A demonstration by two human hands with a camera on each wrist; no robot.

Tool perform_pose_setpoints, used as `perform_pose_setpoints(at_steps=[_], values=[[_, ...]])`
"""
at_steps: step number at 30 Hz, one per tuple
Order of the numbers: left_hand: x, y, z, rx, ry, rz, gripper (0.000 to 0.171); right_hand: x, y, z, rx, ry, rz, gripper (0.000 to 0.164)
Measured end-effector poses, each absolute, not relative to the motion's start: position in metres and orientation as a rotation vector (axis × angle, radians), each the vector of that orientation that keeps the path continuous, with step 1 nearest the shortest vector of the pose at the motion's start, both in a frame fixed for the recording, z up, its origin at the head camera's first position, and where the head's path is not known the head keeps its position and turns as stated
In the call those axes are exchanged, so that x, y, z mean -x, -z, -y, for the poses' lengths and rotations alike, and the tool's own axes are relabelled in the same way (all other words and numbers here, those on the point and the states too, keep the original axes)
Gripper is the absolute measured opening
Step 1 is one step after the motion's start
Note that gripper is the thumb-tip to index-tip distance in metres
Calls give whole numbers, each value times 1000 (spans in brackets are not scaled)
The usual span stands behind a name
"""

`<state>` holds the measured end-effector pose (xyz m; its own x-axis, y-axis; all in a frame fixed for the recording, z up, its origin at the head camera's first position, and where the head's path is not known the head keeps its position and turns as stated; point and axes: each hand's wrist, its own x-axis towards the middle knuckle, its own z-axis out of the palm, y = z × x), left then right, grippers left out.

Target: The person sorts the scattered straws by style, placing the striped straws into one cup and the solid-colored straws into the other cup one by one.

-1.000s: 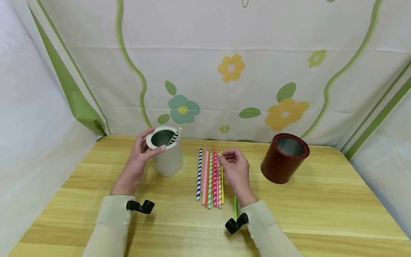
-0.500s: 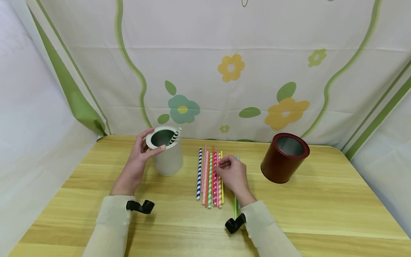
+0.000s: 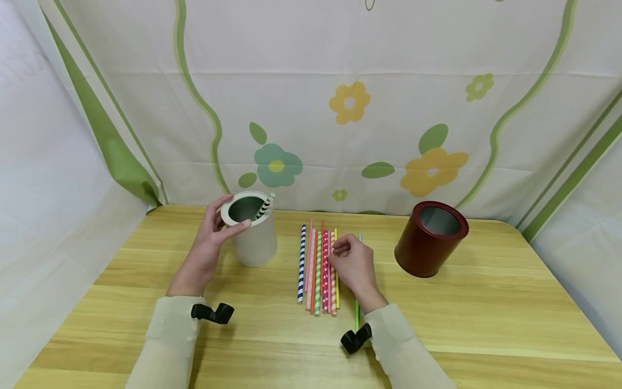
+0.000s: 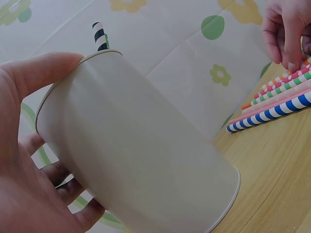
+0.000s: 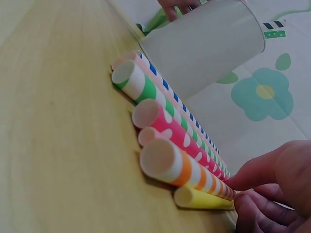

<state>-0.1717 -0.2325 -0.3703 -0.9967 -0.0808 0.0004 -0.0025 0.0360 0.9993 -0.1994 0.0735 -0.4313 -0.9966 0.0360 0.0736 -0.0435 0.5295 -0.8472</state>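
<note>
My left hand (image 3: 206, 251) grips the white can (image 3: 256, 240), thumb at the rim and fingers round its far side. A black-and-white striped straw (image 4: 99, 38) leans out of the can, with a green dotted straw (image 5: 275, 34) beside it. Over the row of paper straws, my right hand (image 3: 357, 265) has its thumb and fingers pinched at an orange-and-white striped straw (image 5: 181, 167). Close against that straw lie a yellow straw (image 5: 206, 199) and a pink polka-dot straw (image 5: 167, 126). Farther left are a green-striped straw (image 3: 318, 292) and a blue-striped straw (image 3: 301, 270).
A dark red can (image 3: 425, 246) stands at the right, its visible inside bare metal. Partly under my right wrist lie a bright green straw (image 3: 357, 316) and a light blue straw (image 3: 360, 237). A flowered curtain (image 3: 301, 97) hangs behind the wooden table (image 3: 486, 313).
My right hand has come slightly nearer along the straws, its fingers settling lower at the orange-striped one. That straw has shifted a touch rightward. My left hand and the white can stay put.
</note>
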Motion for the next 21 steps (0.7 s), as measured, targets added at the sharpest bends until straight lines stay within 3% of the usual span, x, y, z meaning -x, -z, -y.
perform_pose_setpoints(at_steps=[21], values=[[170, 371, 232, -87, 2146, 2213, 80, 196, 427, -71, 26, -1306, 2770, 13]])
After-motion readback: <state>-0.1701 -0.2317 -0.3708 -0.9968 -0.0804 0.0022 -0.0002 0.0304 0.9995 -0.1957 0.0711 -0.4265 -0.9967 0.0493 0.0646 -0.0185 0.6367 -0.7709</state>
